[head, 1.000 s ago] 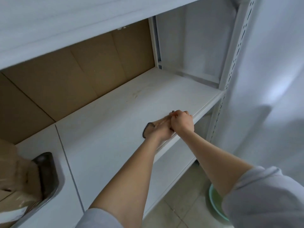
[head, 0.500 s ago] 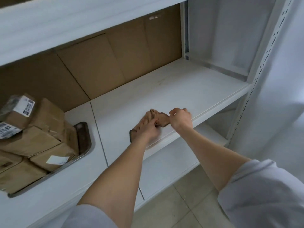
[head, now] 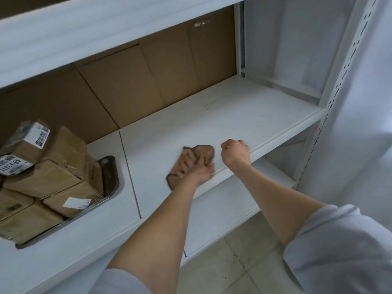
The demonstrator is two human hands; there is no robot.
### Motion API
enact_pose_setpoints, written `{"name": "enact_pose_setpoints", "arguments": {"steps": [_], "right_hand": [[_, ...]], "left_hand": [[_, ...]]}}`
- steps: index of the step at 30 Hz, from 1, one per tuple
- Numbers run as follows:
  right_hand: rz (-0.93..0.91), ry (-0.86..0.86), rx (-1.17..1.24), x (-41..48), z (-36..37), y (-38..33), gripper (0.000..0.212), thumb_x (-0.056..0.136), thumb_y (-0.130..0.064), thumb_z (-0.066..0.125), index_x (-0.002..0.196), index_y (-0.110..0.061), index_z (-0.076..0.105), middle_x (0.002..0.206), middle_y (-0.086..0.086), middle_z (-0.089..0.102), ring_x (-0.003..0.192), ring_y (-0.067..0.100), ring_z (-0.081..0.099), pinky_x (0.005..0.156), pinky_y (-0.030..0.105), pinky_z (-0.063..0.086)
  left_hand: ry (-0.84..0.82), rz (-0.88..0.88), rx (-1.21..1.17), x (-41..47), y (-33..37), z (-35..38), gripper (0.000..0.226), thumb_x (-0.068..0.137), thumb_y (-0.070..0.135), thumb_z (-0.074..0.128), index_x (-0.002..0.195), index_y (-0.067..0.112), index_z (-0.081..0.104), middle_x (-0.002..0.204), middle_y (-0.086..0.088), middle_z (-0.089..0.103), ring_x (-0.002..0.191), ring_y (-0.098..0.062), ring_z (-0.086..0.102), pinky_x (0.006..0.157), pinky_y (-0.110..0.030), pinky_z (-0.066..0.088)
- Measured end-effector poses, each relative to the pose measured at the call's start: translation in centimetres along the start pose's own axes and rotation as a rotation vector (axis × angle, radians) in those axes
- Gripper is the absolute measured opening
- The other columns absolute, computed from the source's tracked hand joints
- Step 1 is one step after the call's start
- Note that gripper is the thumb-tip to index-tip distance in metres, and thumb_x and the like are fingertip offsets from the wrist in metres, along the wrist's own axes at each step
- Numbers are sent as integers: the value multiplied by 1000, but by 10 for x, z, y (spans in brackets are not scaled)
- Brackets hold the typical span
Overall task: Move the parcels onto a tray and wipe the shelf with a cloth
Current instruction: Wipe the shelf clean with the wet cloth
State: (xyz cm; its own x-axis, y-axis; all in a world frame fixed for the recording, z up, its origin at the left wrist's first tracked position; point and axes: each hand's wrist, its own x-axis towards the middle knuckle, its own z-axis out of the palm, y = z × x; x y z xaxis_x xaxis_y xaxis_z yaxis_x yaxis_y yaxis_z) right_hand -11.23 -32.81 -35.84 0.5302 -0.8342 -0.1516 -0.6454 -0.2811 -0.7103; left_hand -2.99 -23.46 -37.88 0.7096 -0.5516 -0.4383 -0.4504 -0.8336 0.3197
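So, the cloth [head: 202,152]: brown, dark-edged, and it's found bunched up on the white shelf [head: 244,115], close to the front edge and roughly mid-width. It's pressed down and gripped by the left hand [head: 200,171], with the fingers curled into the fabric so that part of it is covered; one corner is left sticking out toward the back and another toward the front-left.

The right hand [head: 236,155] is seen just beside the cloth on its right, not touching it. Its fingers are curled in and nothing is held in it. It's placed over the shelf's front lip, though whether contact is made there can't be told.

Further left on the same shelf, a metal tray [head: 109,172] is parked with its long side running off the picture's edge. It's stacked with brown cardboard parcels [head: 42,179], piled more than one layer high, and white labels [head: 39,135] are stuck on a few of them.

The back of the shelf is lined with flat cardboard panels [head: 127,85]. Another white board is seen above, and a lower shelf [head: 222,202] below. A perforated upright [head: 339,81] is fitted at the right end, and pale floor tiles [head: 222,264] are visible underneath. Both forearms are bare, with light grey sleeves [head: 339,247] pushed up.
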Motion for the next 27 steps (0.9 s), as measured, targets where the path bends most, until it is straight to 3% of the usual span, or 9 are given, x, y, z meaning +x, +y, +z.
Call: {"name": "enact_pose_setpoints", "arguments": {"steps": [3, 5, 7, 8, 11, 15, 20, 23, 27], "right_hand": [[18, -2, 26, 1, -5, 0, 37, 95, -18, 36, 120, -15, 62, 128, 11, 48, 119, 30, 47, 94, 35, 44], [28, -20, 63, 3, -5, 0, 36, 95, -17, 36, 120, -13, 62, 126, 11, 54, 113, 31, 54, 95, 37, 47], [43, -48, 63, 5, -4, 0, 35, 95, -17, 36, 118, -11, 61, 120, 13, 60, 107, 31, 58, 90, 37, 50], [42, -70, 54, 5, -3, -1, 33, 96, -17, 36, 116, -10, 60, 117, 12, 63, 105, 30, 60, 87, 33, 50], [0, -162, 34, 9, 6, -13, 30, 96, -12, 38, 117, -11, 59, 116, 9, 64, 110, 28, 58, 78, 25, 40], [-41, -243, 151, 24, 28, -32, 32, 99, -18, 36, 119, -11, 60, 117, 12, 64, 105, 28, 60, 79, 27, 46], [-27, -296, 252, 59, 54, -64, 35, 100, -29, 33, 118, -12, 58, 117, 16, 63, 104, 32, 61, 93, 37, 50], [-76, -309, 215, 76, 64, -89, 43, 102, -30, 31, 129, -6, 54, 127, 17, 58, 116, 34, 54, 97, 36, 44], [-154, -238, 87, 98, 71, -107, 37, 101, -20, 33, 124, -3, 57, 127, 16, 57, 117, 32, 52, 98, 34, 41]], "left_hand": [[51, 175, 71, -3, 31, 16, 64, 97, 53, 26, 152, 32, -2, 160, 3, -11, 148, -21, -10, 118, -53, 0], [62, 260, -20, 4, 36, 13, 54, 96, 43, 33, 147, 29, 22, 158, 5, 17, 147, -17, 13, 118, -45, 16], [-6, 331, -284, 4, 29, 6, 28, 93, 23, 41, 119, 26, 51, 137, -4, 49, 128, -21, 46, 103, -28, 40], [9, 348, -361, 6, 22, 5, 26, 91, 12, 42, 105, 27, 59, 125, -8, 55, 117, -24, 52, 95, -23, 45], [172, 425, -361, 14, -1, 0, 31, 89, 2, 51, 110, 18, 68, 120, -8, 44, 107, -18, 53, 93, -18, 40], [200, 453, -240, 23, -13, -19, 40, 84, 9, 60, 123, 16, 52, 111, -2, 42, 94, -17, 52, 82, -18, 38], [116, 483, -149, 52, -29, -56, 37, 88, 12, 55, 122, 24, 57, 115, 1, 64, 106, -19, 58, 92, -32, 47], [122, 536, 31, 79, -36, -68, 28, 95, 16, 45, 117, 17, 63, 128, 1, 56, 114, -19, 53, 96, -29, 43], [158, 412, 204, 136, -55, -83, 42, 97, 28, 36, 139, 26, 45, 143, -1, 42, 129, -22, 41, 107, -29, 36]]}}
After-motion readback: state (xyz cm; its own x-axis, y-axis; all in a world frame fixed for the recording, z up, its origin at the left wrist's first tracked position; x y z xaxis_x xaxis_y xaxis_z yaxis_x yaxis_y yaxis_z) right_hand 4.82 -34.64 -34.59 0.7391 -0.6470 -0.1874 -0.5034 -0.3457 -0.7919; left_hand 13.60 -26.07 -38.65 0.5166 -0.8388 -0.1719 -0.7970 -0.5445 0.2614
